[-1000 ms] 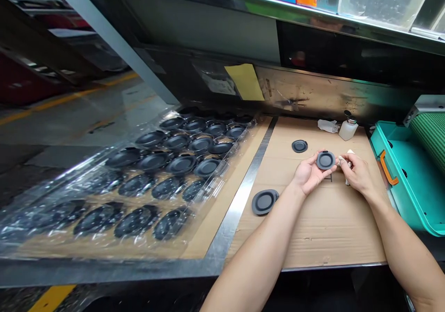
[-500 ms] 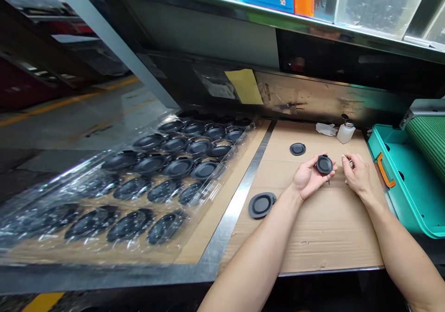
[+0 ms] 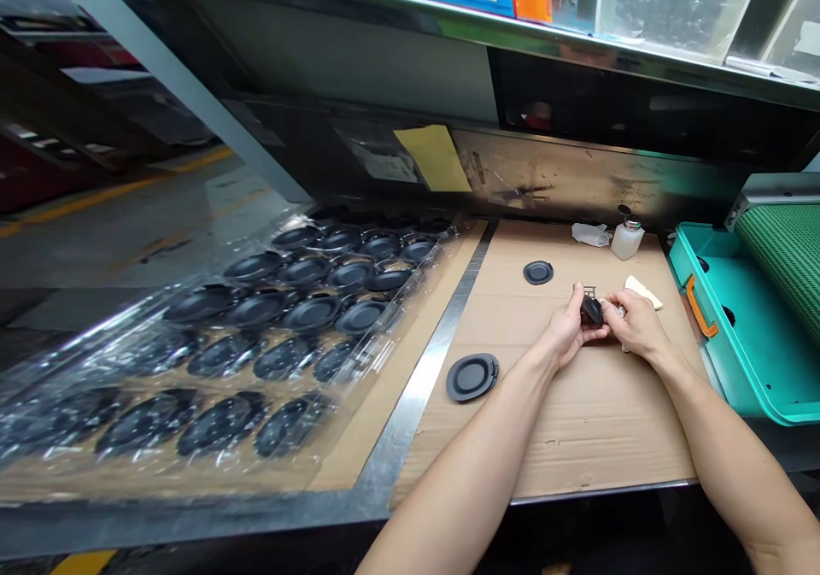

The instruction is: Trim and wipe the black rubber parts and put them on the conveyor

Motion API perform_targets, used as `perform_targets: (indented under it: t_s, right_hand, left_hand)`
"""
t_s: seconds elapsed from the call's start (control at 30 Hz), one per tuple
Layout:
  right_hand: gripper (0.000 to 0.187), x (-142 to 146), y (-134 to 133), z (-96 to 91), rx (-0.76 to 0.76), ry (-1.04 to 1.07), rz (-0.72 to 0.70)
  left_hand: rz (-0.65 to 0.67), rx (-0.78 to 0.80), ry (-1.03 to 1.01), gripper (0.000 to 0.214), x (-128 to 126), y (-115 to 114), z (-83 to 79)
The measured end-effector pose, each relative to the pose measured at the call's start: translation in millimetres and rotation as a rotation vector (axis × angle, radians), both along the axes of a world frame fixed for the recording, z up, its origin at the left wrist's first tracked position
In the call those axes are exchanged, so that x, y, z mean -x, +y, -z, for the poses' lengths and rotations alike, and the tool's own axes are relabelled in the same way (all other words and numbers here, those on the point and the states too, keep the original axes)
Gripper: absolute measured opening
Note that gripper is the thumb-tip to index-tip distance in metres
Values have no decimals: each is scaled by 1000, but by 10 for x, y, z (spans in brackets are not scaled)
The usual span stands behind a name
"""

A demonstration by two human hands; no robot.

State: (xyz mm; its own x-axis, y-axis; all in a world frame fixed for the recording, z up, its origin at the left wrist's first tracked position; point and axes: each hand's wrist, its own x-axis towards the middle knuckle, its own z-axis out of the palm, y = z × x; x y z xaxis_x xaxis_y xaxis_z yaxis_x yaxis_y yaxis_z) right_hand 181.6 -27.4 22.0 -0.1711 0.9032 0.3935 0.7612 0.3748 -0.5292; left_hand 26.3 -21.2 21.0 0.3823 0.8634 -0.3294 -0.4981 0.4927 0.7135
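Note:
My left hand (image 3: 565,332) grips a small black oval plastic part (image 3: 593,309), now tilted nearly edge-on. My right hand (image 3: 634,323) is closed at the part's right edge, with bits of a thin white cloth (image 3: 622,310) showing between its fingers. A small dark frame-like piece (image 3: 589,291) sticks up just behind the part; whether it is joined to it I cannot tell. Two more black oval parts lie flat on the cardboard: one (image 3: 538,272) beyond my hands, a larger-looking one (image 3: 472,378) left of my left forearm. Behind my right hand lies a cream-coloured block (image 3: 644,292).
Rows of black oval parts fill a clear plastic tray (image 3: 333,404) at left. A pump bottle (image 3: 626,238) and crumpled white wipe (image 3: 590,234) are at the back. A teal bin (image 3: 743,378) with an orange latch stands right, near a green belt (image 3: 785,242).
My right hand has moved left to meet the part in my left hand, uncovering the cream block. The part has turned from face-up to tilted. The view has shifted slightly.

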Motion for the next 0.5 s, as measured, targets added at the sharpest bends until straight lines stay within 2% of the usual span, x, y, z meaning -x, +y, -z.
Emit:
perform_targets:
  t_s: [0.3,0.5]
  right_hand:
    - [18,-59,17,17,28,-77,-35]
    - [21,-70,33,30,-86,-9,21]
  left_hand:
    - [45,-140,116,61,-32,-26,65]
    - [12,-129,126,57,-57,-15,97]
